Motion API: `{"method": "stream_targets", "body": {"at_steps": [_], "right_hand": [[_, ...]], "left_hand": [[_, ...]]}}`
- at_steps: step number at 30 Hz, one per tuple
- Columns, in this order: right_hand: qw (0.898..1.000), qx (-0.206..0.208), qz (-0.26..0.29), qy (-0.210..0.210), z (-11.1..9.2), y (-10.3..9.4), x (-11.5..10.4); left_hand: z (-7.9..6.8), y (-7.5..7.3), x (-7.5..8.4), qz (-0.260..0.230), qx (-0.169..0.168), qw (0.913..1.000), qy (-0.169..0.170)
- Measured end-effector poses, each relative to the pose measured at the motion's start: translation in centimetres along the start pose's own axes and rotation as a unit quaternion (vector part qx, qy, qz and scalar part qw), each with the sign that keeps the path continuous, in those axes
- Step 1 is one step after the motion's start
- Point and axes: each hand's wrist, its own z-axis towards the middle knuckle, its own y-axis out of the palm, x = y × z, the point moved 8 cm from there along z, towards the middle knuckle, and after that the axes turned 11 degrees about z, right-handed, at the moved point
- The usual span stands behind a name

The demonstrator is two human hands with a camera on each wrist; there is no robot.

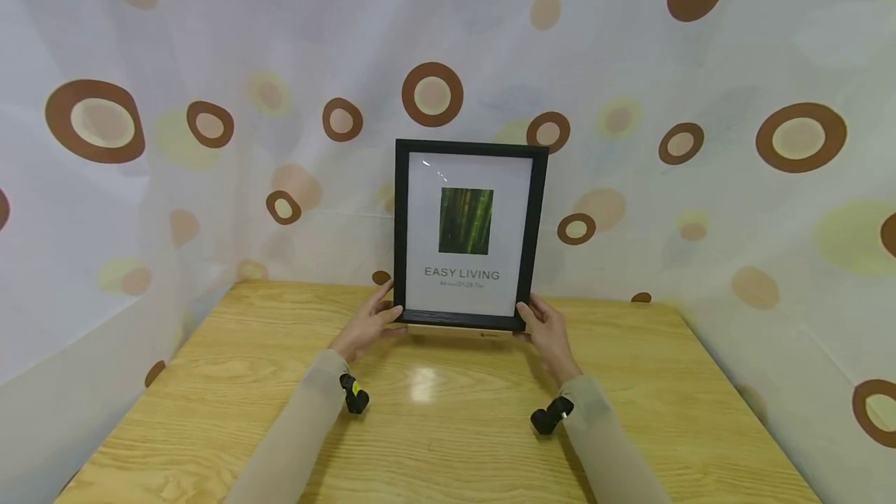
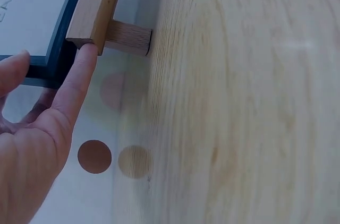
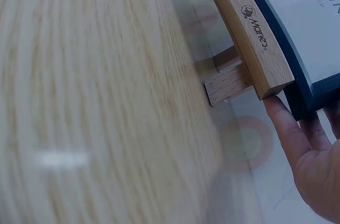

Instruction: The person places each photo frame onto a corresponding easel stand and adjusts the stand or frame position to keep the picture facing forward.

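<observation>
A black picture frame (image 1: 470,236) with a bamboo picture and the words "EASY LIVING" stands upright, leaning slightly back, on the ledge of a wooden tabletop easel (image 3: 253,38). My left hand (image 1: 365,327) grips its lower left corner, thumb in front and fingers behind. At the lower right corner, my right hand (image 1: 550,334) holds it the same way. In each wrist view an index finger touches the end of the ledge, and a short wooden foot (image 2: 129,37) reaches down to the table. Most of the easel is hidden behind the frame.
The easel stands toward the back of a glossy wooden table (image 1: 420,442). Close behind and at both sides hangs a white curtain (image 1: 490,29) with brown and yellow dots. Black wrist cameras (image 1: 553,415) are strapped over both sleeves.
</observation>
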Motion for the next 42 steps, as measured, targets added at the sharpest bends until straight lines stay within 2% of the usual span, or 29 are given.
{"method": "stream_targets", "body": {"at_steps": [4, 9, 18, 21, 27, 42], "right_hand": [[1.000, -0.006, -0.001, 0.000, 0.2, 0.4, 0.1], [1.000, -0.014, 0.005, 0.003, 0.6, 0.9, 0.2], [1.000, -0.018, 0.015, 0.014, 1.0, 1.4, 0.3], [1.000, -0.017, 0.015, 0.019, 1.1, 1.5, 0.4], [1.000, -0.015, 0.014, 0.012, 1.2, 1.6, 0.5], [1.000, -0.003, 0.018, 0.013, 1.0, 1.6, 0.8]], "left_hand": [[-0.3, -0.2, 0.4, 0.004, -0.005, 1.0000, -0.001], [-0.2, -0.9, -0.1, 0.009, 0.020, 0.9998, 0.002], [-0.4, -1.5, -0.2, 0.012, 0.035, 0.9993, -0.007], [-0.5, -1.7, -0.3, 0.010, 0.037, 0.9992, -0.015], [-0.5, -1.7, -0.2, 0.009, 0.034, 0.9994, -0.003], [0.0, -1.9, -0.2, 0.001, 0.043, 0.9991, -0.008]]}}
